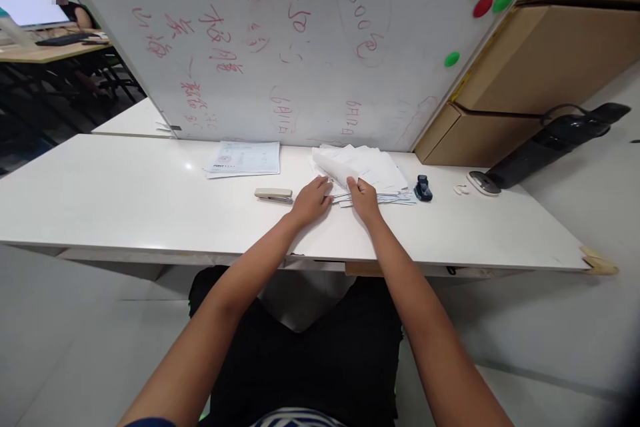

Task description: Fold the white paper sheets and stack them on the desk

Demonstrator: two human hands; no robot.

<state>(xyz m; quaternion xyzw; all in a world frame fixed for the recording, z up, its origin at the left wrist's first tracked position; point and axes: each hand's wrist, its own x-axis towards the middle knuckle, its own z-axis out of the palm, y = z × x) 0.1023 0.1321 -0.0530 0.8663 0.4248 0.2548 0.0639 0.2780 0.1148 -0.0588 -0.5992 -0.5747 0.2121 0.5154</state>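
A loose pile of white papers (385, 170) lies on the white table (150, 197), just under the whiteboard. My right hand (365, 200) pinches the edge of a sheet (336, 165) that is lifted and curled over at the pile's left side. On the left edge of the pile rests my left hand (311, 201), its fingers stretched out and the thumb apart. A beige stapler (273, 195) is just left of that hand. Right of the pile sits a small dark blue object (423, 188), perhaps a stapler or a punch. The fingertips' exact contact is too small to make out.
A stack of printed forms (245, 159) lies left of the stapler. Small white pieces (461, 189) and a dark bottle (545, 143) are at the right, near cardboard boxes (550, 60). The whiteboard (310, 33) borders the table's back. Another person (83, 17) sits far left.
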